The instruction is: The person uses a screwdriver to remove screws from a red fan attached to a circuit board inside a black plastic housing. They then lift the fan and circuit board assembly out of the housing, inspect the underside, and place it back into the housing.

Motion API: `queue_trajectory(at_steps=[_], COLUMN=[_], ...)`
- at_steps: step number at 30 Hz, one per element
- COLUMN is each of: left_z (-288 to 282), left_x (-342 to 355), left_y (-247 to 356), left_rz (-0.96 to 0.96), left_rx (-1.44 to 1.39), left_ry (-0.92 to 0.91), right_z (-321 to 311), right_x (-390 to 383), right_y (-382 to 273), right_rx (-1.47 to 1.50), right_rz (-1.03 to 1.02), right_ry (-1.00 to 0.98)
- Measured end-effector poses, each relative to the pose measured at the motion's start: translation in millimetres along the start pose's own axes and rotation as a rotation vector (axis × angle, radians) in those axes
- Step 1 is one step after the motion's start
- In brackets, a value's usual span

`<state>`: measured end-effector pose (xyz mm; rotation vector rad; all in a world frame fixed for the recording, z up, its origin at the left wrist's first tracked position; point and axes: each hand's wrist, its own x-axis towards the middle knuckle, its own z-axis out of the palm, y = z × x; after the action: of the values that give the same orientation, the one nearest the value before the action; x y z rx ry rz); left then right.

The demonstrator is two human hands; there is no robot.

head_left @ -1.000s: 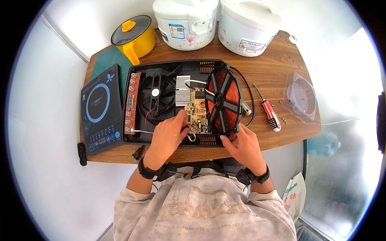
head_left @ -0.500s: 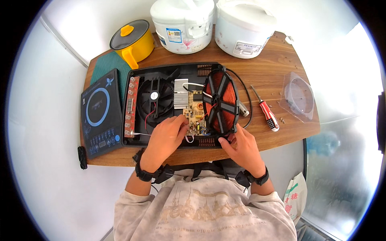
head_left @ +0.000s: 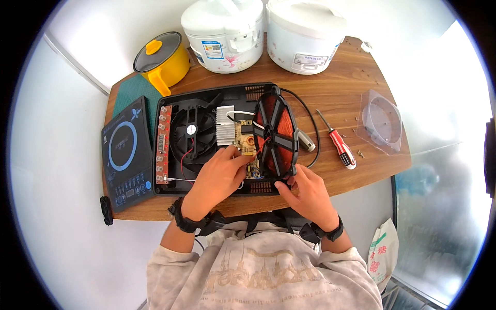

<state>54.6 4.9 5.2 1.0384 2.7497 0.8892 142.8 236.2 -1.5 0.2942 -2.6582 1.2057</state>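
A black induction cooker base lies on the table with its inside exposed. A copper coil in a black spoked frame stands tilted over its right side, partly covering the circuit board. My right hand grips the coil frame's near edge, thumb toward me. Over the board is my left hand, its fingers pinched beside a thin red wire from the coil's centre; what they hold is hidden. A silver heat sink, a black fan and a red display board sit in the base.
The cooker's black glass top leans at the left. A yellow pot and two white rice cookers stand behind. To the right lie a red-handled screwdriver, loose screws and a clear plastic tray.
The view has shifted slightly. My left hand has moved right over the board toward the coil, its fingertips now nearer the red wire. My right hand stays on the coil frame.
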Motion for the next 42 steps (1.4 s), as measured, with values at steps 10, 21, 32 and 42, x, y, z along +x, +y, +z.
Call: queue_trajectory(at_steps=[10,21,32,42], left_z=[8,-3,7,25], left_x=[29,53,52,40], left_y=[5,13,16,0], left_rz=[-0.135,-0.275,-0.335,-0.279], left_rx=[0.136,0.245,0.146,0.029], left_ry=[-0.084,-0.27,-0.228,-0.055], right_z=[0,-3,5,13], right_x=[1,3,6,7], right_y=[1,1,4,8], right_rx=[0.023,0.008,-0.014,-0.091], right_rz=[-0.015,-0.025,-0.064,-0.108], right_ry=[-0.007,-0.019,0.049,0.11])
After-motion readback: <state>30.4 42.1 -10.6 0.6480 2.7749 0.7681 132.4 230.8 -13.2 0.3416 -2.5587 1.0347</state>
